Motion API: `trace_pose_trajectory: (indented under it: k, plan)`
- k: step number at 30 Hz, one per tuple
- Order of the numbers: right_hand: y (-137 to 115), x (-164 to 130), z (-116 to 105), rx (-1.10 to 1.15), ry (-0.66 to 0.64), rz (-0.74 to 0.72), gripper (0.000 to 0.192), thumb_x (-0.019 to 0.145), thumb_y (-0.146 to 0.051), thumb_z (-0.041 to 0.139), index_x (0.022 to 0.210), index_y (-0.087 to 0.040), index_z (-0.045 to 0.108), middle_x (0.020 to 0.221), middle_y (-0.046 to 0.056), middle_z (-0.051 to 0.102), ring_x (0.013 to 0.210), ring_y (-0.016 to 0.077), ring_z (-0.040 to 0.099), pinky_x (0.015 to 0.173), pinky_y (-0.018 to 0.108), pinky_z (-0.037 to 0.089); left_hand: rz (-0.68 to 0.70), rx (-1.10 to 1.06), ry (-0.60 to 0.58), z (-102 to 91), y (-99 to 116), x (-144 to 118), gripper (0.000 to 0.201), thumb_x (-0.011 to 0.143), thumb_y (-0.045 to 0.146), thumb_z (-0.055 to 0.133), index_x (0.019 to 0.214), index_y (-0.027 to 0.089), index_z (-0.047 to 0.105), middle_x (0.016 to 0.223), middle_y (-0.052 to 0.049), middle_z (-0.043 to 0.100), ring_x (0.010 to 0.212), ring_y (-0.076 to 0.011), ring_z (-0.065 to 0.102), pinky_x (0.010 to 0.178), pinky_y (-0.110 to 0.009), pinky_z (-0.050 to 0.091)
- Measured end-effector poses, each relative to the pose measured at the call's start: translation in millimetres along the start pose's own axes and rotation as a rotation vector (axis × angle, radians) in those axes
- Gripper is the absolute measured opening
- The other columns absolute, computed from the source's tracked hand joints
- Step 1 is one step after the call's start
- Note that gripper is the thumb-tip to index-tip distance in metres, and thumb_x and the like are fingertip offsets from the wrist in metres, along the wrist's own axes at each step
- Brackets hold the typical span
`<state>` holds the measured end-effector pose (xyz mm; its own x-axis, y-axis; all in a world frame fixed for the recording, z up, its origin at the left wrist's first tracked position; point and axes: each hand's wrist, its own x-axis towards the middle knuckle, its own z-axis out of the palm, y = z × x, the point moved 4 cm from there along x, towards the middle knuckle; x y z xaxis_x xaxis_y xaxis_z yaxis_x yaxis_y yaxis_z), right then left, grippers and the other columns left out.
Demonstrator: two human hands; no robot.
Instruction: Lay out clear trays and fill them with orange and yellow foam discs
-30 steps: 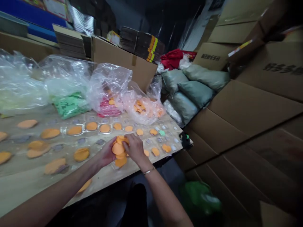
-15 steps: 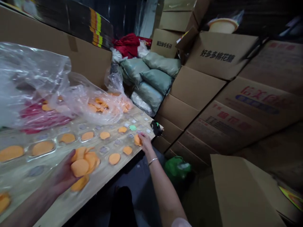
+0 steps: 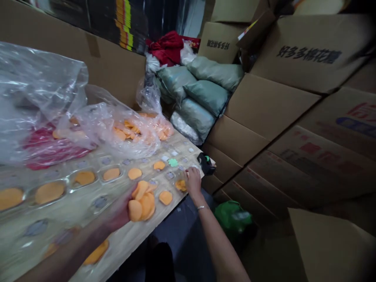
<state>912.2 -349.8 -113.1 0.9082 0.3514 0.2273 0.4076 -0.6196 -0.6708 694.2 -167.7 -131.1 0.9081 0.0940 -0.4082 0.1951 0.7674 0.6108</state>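
My left hand (image 3: 125,211) is closed around a bunch of thin round orange pieces (image 3: 143,203), held over the near half of the table. Near the table's far corner, my right hand (image 3: 194,182) has its fingers bent together beside an orange piece (image 3: 181,185) lying in a clear plastic tray. What its fingertips pinch, if anything, is hidden. Between the hands another orange piece (image 3: 166,197) lies in its tray. Rows of shallow clear trays cover the table (image 3: 164,219); several carry one orange piece, such as this large one (image 3: 49,192), and others show a greyish disc (image 3: 35,228).
A clear plastic bag (image 3: 117,125) with more orange pieces lies at the back, by a pink bag (image 3: 55,143). A black tape dispenser (image 3: 206,163) stands at the corner, near a green piece (image 3: 172,162). Cardboard boxes (image 3: 273,105) and grey-green sacks (image 3: 205,96) are stacked beyond.
My left hand has moved right and away from me with its bunch. The piece my right hand held now lies in a tray beside its fingers. The view has shifted.
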Motion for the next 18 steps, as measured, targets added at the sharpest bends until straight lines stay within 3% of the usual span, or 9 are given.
trace_pose_trajectory:
  k: [2,4,6,7,10,12,14,16,18]
  plan:
    - [-25,-18,17,0.168,-0.183,0.013,0.035,0.096,-0.04,0.043,0.083,-0.018,0.066,0.098,0.011,0.067,0.098,0.0228,0.059,0.088,0.035,0.046,-0.04,0.02,-0.011,9.7,-3,3,0.035,0.085,0.053,0.062,0.101,0.023,0.07,0.095,-0.01,0.073,0.086,-0.0257,0.069,0.08,-0.038,0.057]
    - [-49,-40,42,0.429,-0.51,0.148,0.049,0.096,-0.054,0.039,0.078,-0.018,0.066,0.082,0.006,0.066,0.079,0.019,0.061,0.069,0.029,0.048,-0.064,0.024,-0.022,16.1,-4,7,0.037,0.087,0.052,0.06,0.106,0.022,0.07,0.104,-0.011,0.073,0.094,-0.0252,0.069,0.084,-0.036,0.056]
    - [-69,-56,62,0.686,-0.712,0.245,0.043,0.085,-0.059,0.057,0.078,-0.017,0.065,0.074,0.002,0.065,0.068,0.015,0.06,0.059,0.024,0.045,-0.106,0.03,-0.006,19.6,-4,10,0.038,0.088,0.05,0.059,0.109,0.02,0.069,0.106,-0.012,0.073,0.091,-0.0248,0.07,0.081,-0.036,0.057]
    - [-74,-57,67,0.795,-0.713,0.254,0.039,0.077,-0.057,0.069,0.081,-0.018,0.064,0.074,0.001,0.065,0.066,0.0137,0.059,0.058,0.022,0.046,-0.126,0.033,0.012,20.4,-3,12,0.037,0.089,0.05,0.059,0.109,0.02,0.068,0.102,-0.012,0.074,0.086,-0.0246,0.07,0.078,-0.037,0.058]
    - [-64,-31,61,0.949,-0.445,0.239,0.038,0.071,-0.047,0.076,0.091,-0.019,0.061,0.082,0.0,0.067,0.07,0.0133,0.062,0.064,0.022,0.051,-0.148,0.033,0.105,18.2,5,14,0.03,0.09,0.047,0.059,0.102,0.021,0.067,0.09,-0.01,0.075,0.074,-0.0236,0.07,0.068,-0.037,0.059]
    - [-38,3,40,0.755,-0.216,0.234,0.034,0.079,-0.043,0.065,0.101,-0.019,0.058,0.091,0.002,0.068,0.076,0.0145,0.065,0.066,0.023,0.053,-0.124,0.028,0.177,12.3,12,16,0.024,0.091,0.041,0.06,0.1,0.02,0.066,0.089,-0.009,0.075,0.075,-0.0227,0.071,0.066,-0.034,0.06]
    - [-6,41,10,0.41,-0.018,0.22,0.03,0.084,-0.034,0.055,0.11,-0.017,0.056,0.1,0.005,0.068,0.084,0.0147,0.065,0.07,0.022,0.053,-0.119,0.024,0.211,4.6,17,20,0.022,0.091,0.038,0.061,0.101,0.02,0.065,0.09,-0.009,0.075,0.077,-0.0217,0.072,0.066,-0.032,0.06]
    - [25,77,-14,0.227,0.068,0.236,0.03,0.083,-0.024,0.051,0.111,-0.015,0.056,0.107,0.008,0.066,0.092,0.0153,0.063,0.075,0.022,0.052,-0.123,0.021,0.199,-2.2,19,26,0.022,0.091,0.037,0.061,0.103,0.019,0.064,0.091,-0.009,0.075,0.077,-0.0213,0.072,0.067,-0.031,0.06]
    - [50,102,-26,0.13,0.072,0.272,0.028,0.08,-0.016,0.05,0.107,-0.012,0.06,0.103,0.008,0.067,0.09,0.016,0.063,0.075,0.022,0.051,-0.117,0.025,0.195,-6.5,20,33,0.022,0.091,0.036,0.06,0.104,0.018,0.063,0.091,-0.01,0.075,0.077,-0.0218,0.072,0.064,-0.031,0.06]
